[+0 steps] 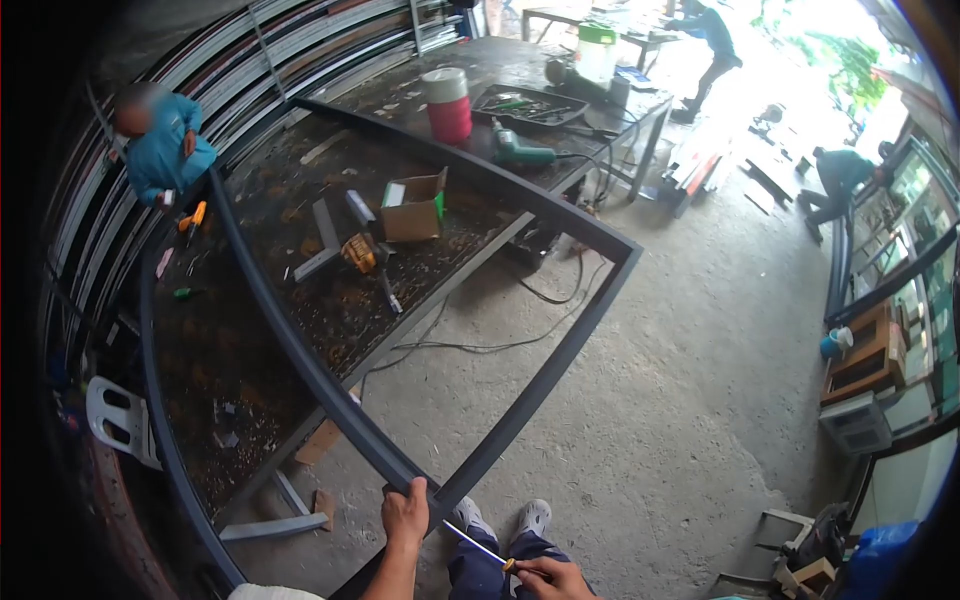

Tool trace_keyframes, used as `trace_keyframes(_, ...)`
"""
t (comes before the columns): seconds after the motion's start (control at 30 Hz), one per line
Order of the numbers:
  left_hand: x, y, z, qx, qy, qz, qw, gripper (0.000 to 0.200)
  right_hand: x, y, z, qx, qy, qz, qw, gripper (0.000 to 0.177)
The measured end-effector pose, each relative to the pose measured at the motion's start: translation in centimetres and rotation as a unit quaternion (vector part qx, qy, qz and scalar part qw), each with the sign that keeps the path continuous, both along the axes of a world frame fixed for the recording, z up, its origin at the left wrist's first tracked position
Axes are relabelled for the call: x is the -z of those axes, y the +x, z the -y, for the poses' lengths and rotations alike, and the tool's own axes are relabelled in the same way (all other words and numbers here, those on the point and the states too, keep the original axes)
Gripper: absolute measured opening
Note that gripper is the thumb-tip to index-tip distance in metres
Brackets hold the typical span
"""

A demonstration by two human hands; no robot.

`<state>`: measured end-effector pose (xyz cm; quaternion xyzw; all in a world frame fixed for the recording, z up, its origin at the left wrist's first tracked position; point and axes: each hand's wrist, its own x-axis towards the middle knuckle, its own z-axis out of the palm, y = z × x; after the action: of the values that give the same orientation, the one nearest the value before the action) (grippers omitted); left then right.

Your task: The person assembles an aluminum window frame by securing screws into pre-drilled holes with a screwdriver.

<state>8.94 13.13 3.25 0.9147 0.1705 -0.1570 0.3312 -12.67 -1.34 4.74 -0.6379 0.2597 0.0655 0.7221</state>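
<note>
My left hand (406, 514) is closed round the near corner of a large dark grey metal frame (540, 400). The frame lies partly on the dark workbench (250, 340) and juts out past its edge over the floor. Low in the view, my right hand (553, 578) grips a screwdriver (478, 543) by its handle. The screwdriver's long shaft points up and left, its tip near the frame's corner beside my left hand. Where exactly the tip touches, I cannot tell.
On the bench are an orange drill (360, 254), a cardboard box (414, 208), a green drill (522, 148), a red jug (447, 105) and a tray (530, 104). A person (165, 145) stands at its far left side. Cables (470, 347) cross the floor. Two more people are farther off.
</note>
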Motion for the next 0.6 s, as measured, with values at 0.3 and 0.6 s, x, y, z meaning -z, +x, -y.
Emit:
trace_keyframes(0.3, -0.5, 0.2, -0.9, -0.003, 0.026, -0.042, 0.999, 0.074, 3.6, 0.0, 2.4, -0.018, 0.424, -0.127, 0.897, 0.025)
trace_keyframes(0.6, 0.4, -0.2, -1.7, 0.153, 0.048, -0.036, 0.986, 0.062, 4.0, -0.3, 0.8, -0.003, 0.129, -0.044, 0.991, 0.027)
